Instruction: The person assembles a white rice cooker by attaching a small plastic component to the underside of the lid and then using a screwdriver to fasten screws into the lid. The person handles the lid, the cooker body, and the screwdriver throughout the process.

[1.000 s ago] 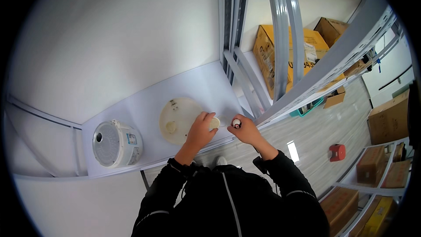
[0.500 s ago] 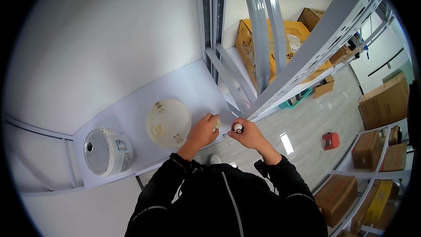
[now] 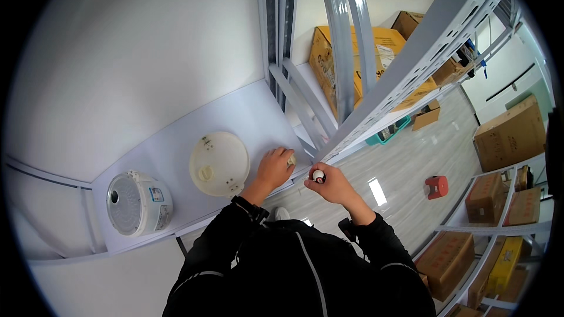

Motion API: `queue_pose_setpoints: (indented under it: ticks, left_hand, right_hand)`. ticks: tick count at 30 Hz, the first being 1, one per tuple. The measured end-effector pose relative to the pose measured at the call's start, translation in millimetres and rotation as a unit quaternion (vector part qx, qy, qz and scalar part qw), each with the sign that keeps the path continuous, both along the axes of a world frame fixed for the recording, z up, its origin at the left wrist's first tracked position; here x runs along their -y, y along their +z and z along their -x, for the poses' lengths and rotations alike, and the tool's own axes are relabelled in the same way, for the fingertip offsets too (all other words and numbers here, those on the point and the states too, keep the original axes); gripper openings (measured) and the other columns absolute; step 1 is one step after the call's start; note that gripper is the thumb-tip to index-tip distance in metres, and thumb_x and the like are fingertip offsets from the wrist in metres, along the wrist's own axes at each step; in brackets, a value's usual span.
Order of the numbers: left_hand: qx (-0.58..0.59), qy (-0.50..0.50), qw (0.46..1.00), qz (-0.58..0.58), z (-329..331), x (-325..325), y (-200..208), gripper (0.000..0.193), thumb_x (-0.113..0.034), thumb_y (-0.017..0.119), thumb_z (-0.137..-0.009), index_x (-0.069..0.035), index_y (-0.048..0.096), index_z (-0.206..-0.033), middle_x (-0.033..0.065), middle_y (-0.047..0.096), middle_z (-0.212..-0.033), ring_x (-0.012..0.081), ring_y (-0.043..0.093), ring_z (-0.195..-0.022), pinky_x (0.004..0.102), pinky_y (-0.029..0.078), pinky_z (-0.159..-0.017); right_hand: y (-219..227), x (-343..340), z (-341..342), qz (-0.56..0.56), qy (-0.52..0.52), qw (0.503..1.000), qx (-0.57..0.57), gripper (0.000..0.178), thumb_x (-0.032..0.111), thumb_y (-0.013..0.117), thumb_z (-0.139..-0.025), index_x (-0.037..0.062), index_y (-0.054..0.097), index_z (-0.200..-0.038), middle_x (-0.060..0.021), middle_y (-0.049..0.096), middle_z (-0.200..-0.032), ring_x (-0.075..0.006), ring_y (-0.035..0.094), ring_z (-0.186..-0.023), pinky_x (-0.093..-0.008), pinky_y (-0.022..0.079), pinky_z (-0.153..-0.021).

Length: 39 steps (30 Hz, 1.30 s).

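Note:
My left hand (image 3: 274, 169) is closed around a small cream-coloured piece (image 3: 291, 160), only partly visible between the fingers, at the right part of the shelf board (image 3: 258, 105). Just right of it, beyond the board's front edge, my right hand (image 3: 331, 185) grips a small white round-ended object (image 3: 318, 175) with reddish and dark marks; its kind is unclear. Left of my left hand, a round translucent lid (image 3: 226, 155) lies flat with a cream knob (image 3: 206, 174) on it. A white tub with a grey top (image 3: 141, 205) stands farther left.
A grey perforated rack upright (image 3: 405, 64) slants close to my right hand. Behind it are a yellow carton (image 3: 326, 61) and a teal bin (image 3: 390, 132). On the floor sits a red stool (image 3: 436, 187). Shelves with brown cartons (image 3: 446, 261) stand at right.
The whole view has shifted slightly. My left hand has moved a little away from the lid, to the right. Both hands keep their hold.

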<state>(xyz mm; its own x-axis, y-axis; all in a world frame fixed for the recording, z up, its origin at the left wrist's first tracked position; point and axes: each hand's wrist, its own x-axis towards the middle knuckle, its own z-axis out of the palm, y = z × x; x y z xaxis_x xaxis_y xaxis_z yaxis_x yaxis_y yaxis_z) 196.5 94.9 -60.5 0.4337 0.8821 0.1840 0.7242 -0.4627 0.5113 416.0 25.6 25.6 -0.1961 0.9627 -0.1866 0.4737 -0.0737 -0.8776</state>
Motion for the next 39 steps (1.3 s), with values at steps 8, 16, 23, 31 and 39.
queue_pose_setpoints:
  ticks: [8, 16, 23, 31, 39]
  left_hand:
    - [-0.001, 0.034, 0.999, 0.024, 3.4, 0.9, -10.0, 0.047, -0.017, 0.081, -0.084, -0.007, 0.065, -0.127, 0.0136, 0.072, -0.123, 0.0344, 0.065, -0.122, 0.0509, 0.037, -0.124]
    - [0.006, 0.062, 0.998, -0.005, 6.3, 10.1, -12.3, 0.056, -0.018, 0.083, -0.084, -0.006, 0.062, -0.135, 0.0168, 0.066, -0.140, 0.0358, 0.056, -0.140, 0.0537, 0.033, -0.127]
    - [0.049, 0.115, 0.989, -0.077, 48.9, 32.6, 27.4, 0.054, -0.018, 0.083, -0.086, -0.006, 0.063, -0.134, 0.0137, 0.063, -0.144, 0.0359, 0.054, -0.143, 0.0553, 0.033, -0.126]
    - [-0.013, 0.288, 0.953, -0.096, 164.5, 78.2, 12.8, 0.049, -0.022, 0.081, -0.087, -0.008, 0.066, -0.131, 0.0122, 0.064, -0.142, 0.0358, 0.054, -0.143, 0.0566, 0.033, -0.126]
    - [-0.004, 0.226, 0.972, -0.056, 183.0, 101.4, 24.3, 0.045, -0.032, 0.082, -0.087, -0.011, 0.074, -0.126, 0.0094, 0.067, -0.143, 0.0361, 0.049, -0.148, 0.0577, 0.031, -0.126]
  right_hand:
    - [2.1, 4.3, 2.5, 0.008, 0.009, 1.000, 0.001, 0.027, 0.022, 0.084, -0.089, 0.0035, 0.068, -0.100, -0.0084, 0.064, -0.075, -0.0179, 0.060, -0.069, -0.0339, 0.052, -0.068]
    - [4.7, 4.0, 1.1, -0.008, -0.004, 1.000, -0.011, 0.025, 0.019, 0.086, -0.089, 0.0039, 0.068, -0.096, -0.0020, 0.061, -0.075, -0.0100, 0.053, -0.069, -0.0289, 0.047, -0.065]
    - [17.9, -2.0, 1.2, 0.001, 0.051, 0.998, -0.035, 0.038, 0.004, 0.077, -0.086, 0.0057, 0.060, -0.120, -0.0010, 0.059, -0.095, -0.0108, 0.053, -0.075, -0.0272, 0.047, -0.070]
    - [34.3, -15.2, 30.4, -0.079, 0.135, 0.981, -0.116, 0.051, -0.003, 0.069, -0.095, 0.0081, 0.048, -0.140, -0.0068, 0.059, -0.113, -0.0152, 0.059, -0.092, -0.0299, 0.051, -0.087]
    - [54.3, -25.9, 87.9, -0.150, 0.133, 0.956, -0.216, 0.051, 0.003, 0.074, -0.099, 0.0055, 0.048, -0.143, -0.0163, 0.066, -0.133, -0.0243, 0.071, -0.110, -0.0388, 0.058, -0.097]
